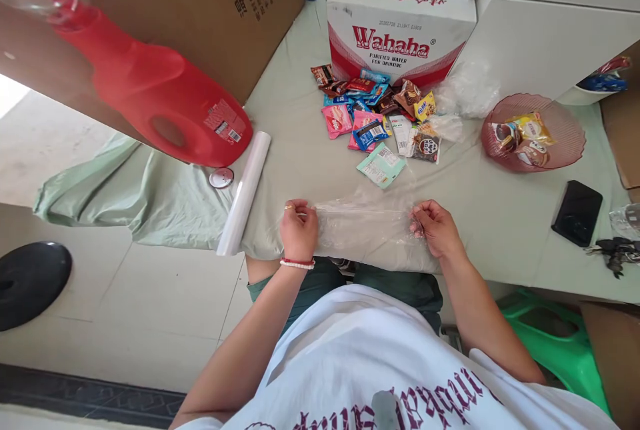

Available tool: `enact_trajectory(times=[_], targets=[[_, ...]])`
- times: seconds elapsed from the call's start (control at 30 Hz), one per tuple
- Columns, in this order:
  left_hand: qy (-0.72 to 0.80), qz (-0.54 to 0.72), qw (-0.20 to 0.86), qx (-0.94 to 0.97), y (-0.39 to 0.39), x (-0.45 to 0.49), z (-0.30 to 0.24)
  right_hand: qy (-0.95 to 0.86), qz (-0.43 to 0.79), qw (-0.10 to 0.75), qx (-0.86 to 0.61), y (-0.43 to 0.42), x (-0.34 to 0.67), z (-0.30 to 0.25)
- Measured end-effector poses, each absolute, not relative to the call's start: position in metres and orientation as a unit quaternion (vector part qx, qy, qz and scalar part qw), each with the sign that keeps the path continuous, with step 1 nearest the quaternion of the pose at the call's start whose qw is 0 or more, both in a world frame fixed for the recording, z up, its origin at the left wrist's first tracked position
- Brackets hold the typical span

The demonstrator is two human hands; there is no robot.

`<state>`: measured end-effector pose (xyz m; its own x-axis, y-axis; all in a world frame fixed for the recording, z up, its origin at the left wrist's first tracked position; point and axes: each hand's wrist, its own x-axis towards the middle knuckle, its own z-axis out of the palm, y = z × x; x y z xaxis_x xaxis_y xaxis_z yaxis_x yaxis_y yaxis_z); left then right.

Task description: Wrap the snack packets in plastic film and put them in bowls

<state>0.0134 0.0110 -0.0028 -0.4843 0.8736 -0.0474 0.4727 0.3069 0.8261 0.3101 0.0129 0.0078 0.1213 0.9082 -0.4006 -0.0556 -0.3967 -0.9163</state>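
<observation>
A thin clear plastic bag [367, 220] is stretched sideways near the table's front edge. My left hand [300, 227] pinches its left end, and my right hand [434, 225] pinches its right end. Both hands are closed, with the film spanning the space between them. Just beyond the bag lies a pale green snack packet [381, 165]. Behind that is a loose pile of small wrapped snacks [370, 100] in several colours. A white roll of plastic film [244, 193] rests to the left of my left hand.
A large red bottle [170, 93] stands at the left by a brown carton [200, 23]. At the back is a Wahaha water box [395, 33], with crumpled clear plastic [467, 90] beside it. On the right are a pink glass bowl [567, 140] holding snacks and a black phone [577, 213].
</observation>
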Motion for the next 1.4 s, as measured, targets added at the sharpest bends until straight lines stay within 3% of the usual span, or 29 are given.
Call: enact_trajectory(times=[0.07,0.13,0.3,0.43,0.57,0.93,1.0,1.1,1.17,1.23,1.4], targets=[[0.750,0.384,0.108,0.528,0.005,0.016,-0.001,-0.348,0.562,0.422,-0.621,0.010,0.315,0.007],[0.676,0.355,0.052,0.643,-0.001,0.022,0.002,-0.352,0.562,0.417,-0.622,0.009,0.316,0.007],[0.462,0.193,0.150,0.852,0.007,0.036,0.007,-0.374,0.556,0.399,-0.626,0.010,0.315,0.007],[0.543,0.123,0.121,0.822,0.026,0.036,0.009,-0.391,0.546,0.387,-0.631,0.006,0.322,0.005],[0.637,0.131,0.100,0.753,0.035,0.042,0.010,-0.402,0.538,0.378,-0.637,-0.003,0.332,0.004],[0.676,0.114,0.096,0.721,0.035,0.040,0.001,-0.468,0.501,0.259,-0.680,-0.024,0.374,0.009],[0.675,0.118,0.102,0.721,0.032,0.036,-0.001,-0.513,0.465,0.228,-0.684,-0.023,0.382,0.018],[0.665,0.121,0.099,0.730,0.026,0.036,-0.003,-0.612,0.305,0.239,-0.690,-0.019,0.384,0.043],[0.658,0.116,0.092,0.738,0.018,0.037,-0.005,-0.673,0.215,0.265,-0.657,-0.014,0.370,0.062],[0.653,0.111,0.086,0.744,0.010,0.040,-0.007,-0.750,0.202,0.259,-0.573,-0.010,0.343,0.073],[0.631,0.147,0.089,0.757,-0.004,0.037,-0.012,-0.896,0.199,0.111,-0.380,-0.005,0.251,0.048]])
